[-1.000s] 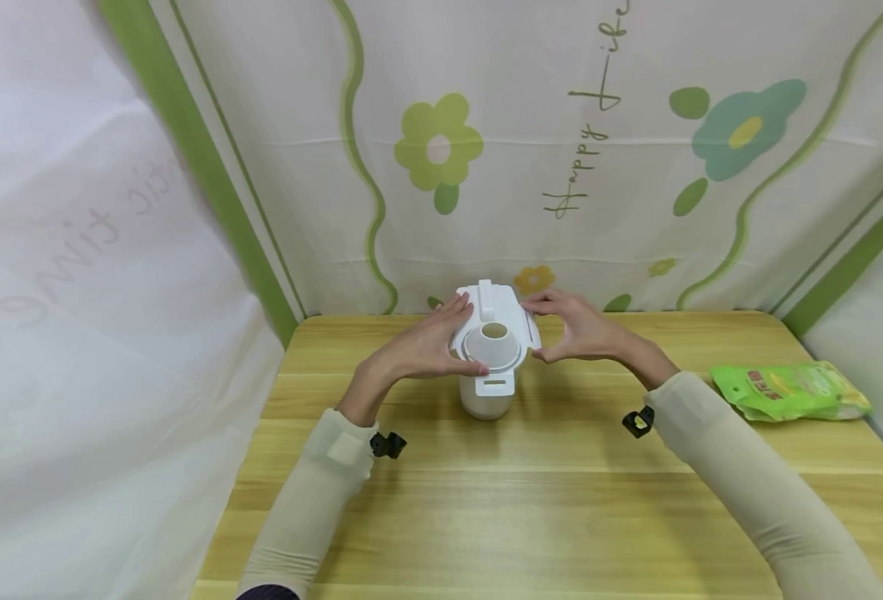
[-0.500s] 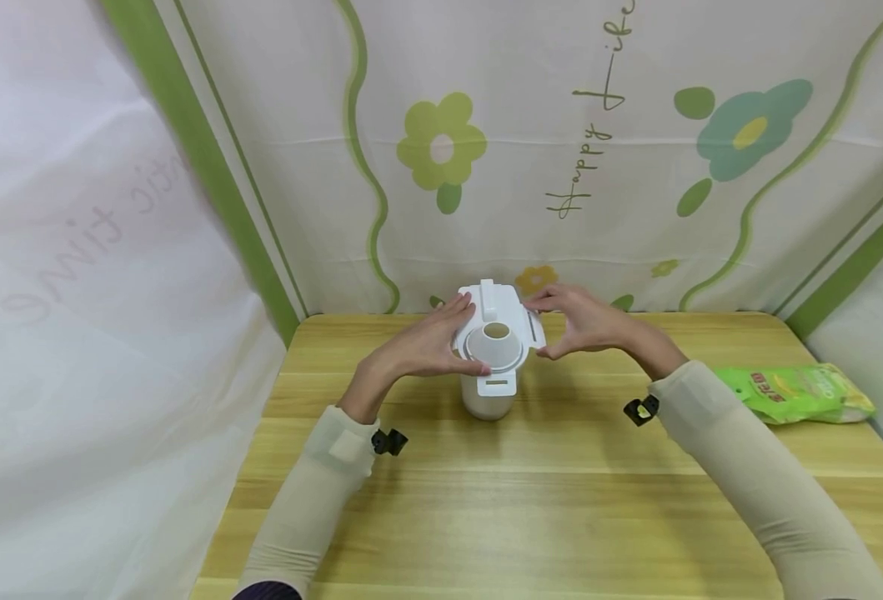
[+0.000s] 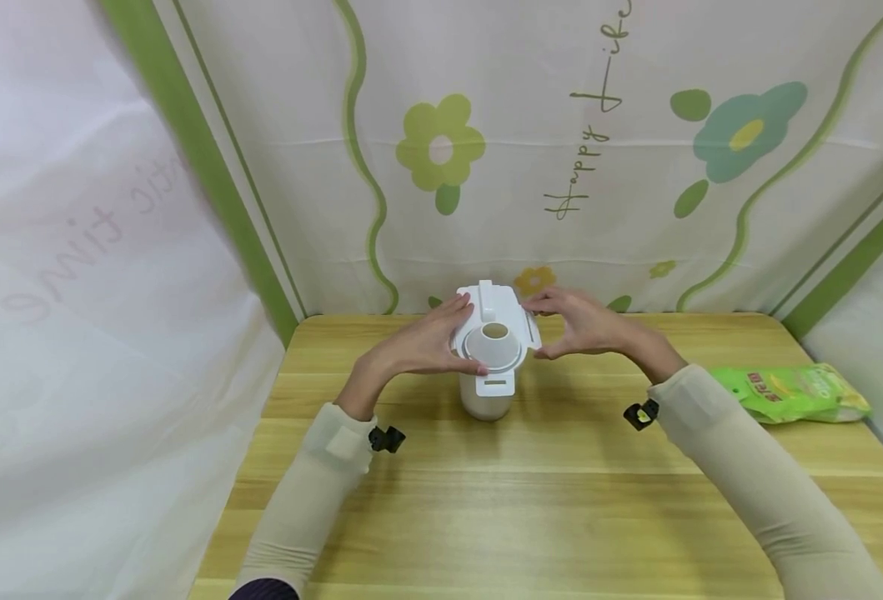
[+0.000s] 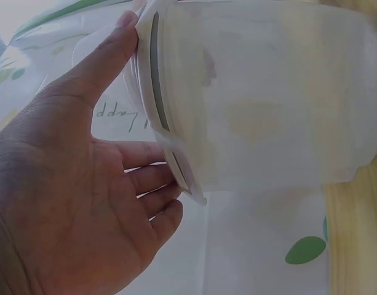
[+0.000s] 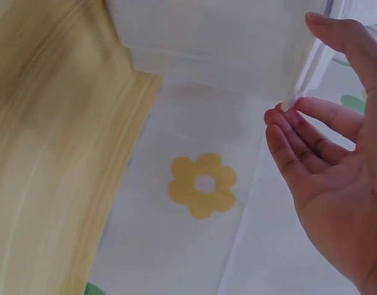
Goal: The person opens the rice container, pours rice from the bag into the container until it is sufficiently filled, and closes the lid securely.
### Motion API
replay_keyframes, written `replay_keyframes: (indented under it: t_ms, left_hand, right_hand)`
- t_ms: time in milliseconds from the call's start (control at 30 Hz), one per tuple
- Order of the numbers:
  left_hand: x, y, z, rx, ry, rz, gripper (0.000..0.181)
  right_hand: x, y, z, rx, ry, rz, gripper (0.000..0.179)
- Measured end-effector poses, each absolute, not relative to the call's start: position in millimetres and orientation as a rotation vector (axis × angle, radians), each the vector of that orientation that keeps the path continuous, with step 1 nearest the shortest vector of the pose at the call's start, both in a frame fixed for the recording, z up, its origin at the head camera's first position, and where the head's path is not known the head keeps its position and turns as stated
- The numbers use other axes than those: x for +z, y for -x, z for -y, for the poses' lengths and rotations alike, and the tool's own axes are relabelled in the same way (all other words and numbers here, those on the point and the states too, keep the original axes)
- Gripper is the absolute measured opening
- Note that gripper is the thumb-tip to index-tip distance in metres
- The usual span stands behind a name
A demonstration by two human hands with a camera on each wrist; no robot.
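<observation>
A tall, translucent white storage container point(image 4: 268, 98) stands upright on the wooden table. Its white lid point(image 3: 504, 302) has side flaps, a raised bar and a round, cone-shaped spout point(image 3: 493, 346) with an opening. From the left, my left hand point(image 3: 429, 340) spans the lid, with outstretched thumb and fingers resting along its top and edge. On the other side, my right hand point(image 3: 579, 323) holds the lid's right flap point(image 3: 531, 327) between thumb and fingers. In the right wrist view, those fingers point(image 5: 293, 138) bend at the flap's corner. The front flap point(image 3: 495, 384) hangs slightly out over the container's side.
A green plastic packet point(image 3: 797, 393) lies at the table's right side. Behind the table point(image 3: 531, 508) hangs a white curtain point(image 3: 283, 167) printed with flowers and lettering, and more white fabric point(image 3: 96, 333) borders the left side. Both sleeves carry small black clips.
Both hands keep nearly the same places on the lid. The right flap tilts a little, then returns, and the right forearm shifts slightly. The container stays in place.
</observation>
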State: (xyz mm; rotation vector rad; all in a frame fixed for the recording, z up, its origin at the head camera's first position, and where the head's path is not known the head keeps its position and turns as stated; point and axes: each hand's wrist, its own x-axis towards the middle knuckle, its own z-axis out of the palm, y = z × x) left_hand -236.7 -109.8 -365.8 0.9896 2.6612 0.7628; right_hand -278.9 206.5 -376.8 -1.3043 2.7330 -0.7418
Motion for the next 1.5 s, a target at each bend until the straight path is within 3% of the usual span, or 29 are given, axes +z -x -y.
replay_keyframes:
  t_ms: [233,500,933,1500]
  left_hand:
    - [-361.6,240.2,117.1,0.876,-0.946,-2.600,0.104]
    - [-360.7,244.7,119.7,1.309,-0.831,-2.547,0.068]
    - [-353.8,253.2,107.8,1.989,-0.408,-1.909,0.068]
    - [-355.2,265.5,88.3,1.898,-0.286,-1.843,0.077]
  right_hand:
    - [-388.8,278.0,-208.3,-0.936,1.308,-2.673,0.080]
    - [-405.9,276.1,-218.4,-1.066,1.186,-2.538,0.094]
    - [-436.8,266.0,-219.3,-1.190,1.096,-2.447,0.102]
    - [-471.9,257.4,-196.7,-1.399,1.057,-2.331,0.108]
